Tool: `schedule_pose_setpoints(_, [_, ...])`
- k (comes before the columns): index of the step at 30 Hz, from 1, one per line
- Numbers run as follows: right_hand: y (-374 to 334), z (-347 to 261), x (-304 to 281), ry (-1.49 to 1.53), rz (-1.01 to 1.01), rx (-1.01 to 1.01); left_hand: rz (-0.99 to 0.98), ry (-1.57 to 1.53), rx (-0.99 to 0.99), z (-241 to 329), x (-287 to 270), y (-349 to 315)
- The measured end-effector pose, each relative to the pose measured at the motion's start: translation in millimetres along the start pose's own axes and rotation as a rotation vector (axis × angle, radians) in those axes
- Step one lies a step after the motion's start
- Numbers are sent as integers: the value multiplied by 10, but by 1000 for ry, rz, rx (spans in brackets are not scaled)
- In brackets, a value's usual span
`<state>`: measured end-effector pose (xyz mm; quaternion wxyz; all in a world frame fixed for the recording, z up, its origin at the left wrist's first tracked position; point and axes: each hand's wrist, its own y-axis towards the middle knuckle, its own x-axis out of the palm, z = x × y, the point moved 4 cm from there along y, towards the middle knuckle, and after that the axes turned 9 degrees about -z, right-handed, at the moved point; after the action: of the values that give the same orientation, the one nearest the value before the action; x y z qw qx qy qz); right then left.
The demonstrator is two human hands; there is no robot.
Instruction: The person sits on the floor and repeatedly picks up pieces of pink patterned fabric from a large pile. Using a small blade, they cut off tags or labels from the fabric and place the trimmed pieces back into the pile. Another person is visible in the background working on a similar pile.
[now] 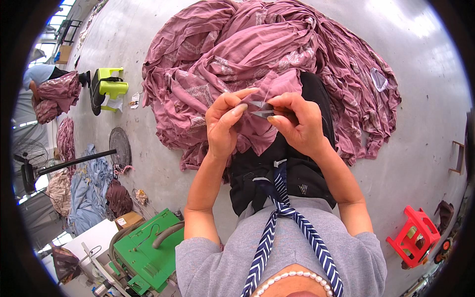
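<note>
Left hand (223, 121): thumb and forefinger together, pinching near the edge of the dusty-pink woven cloth with pale printed patterns (252, 44). Right hand (303, 121): fingers closed round a small pair of silver, pointed metal snips (261, 113), tips aimed at the left hand. Blades stand apart. Handle is mostly hidden in the fist; looks like thread snips, and can't tell if a thread sits between the blades.

Cloth location: one part raised between the hands, over the lap on black trousers (252, 173); the bulk is a big crumpled heap on the smooth grey floor (420, 133) in front. Small whitish translucent piece (379, 79) lies on the heap's right side.

Around: lime-green plastic stool (114, 88) left of the heap, with something black draped over its side. Co-worker (42, 74) far upper left, holding similar pink cloth. Crumpled light-blue cloth (89, 190) on the left, green flat-topped machine (153, 250) lower left, red plastic stool (415, 237) lower right.
</note>
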<state>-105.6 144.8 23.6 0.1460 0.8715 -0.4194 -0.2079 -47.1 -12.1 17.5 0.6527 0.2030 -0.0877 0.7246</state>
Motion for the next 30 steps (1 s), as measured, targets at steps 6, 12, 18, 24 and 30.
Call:
schedule_pose_setpoints(6, [-6,81,18,-157,-25,-1,27,-70,-45,-4,20,-5])
schedule_pose_setpoints(12, [17,-81,7,-168,-32,-151,45,-84,-68,-59,-18,-14])
schedule_pose_setpoints(18, [-20,2,-111,-216,-28,-23,66,-74,-61,-24,-16,-15])
schedule_pose_setpoints(24, [-149,100,-187,-206,21,75,138,-74,-77,-59,-106,-42])
schedule_pose_setpoints(30, [-235,213,-249,-241,109,122,166,-33,-89,-15,-78,-28])
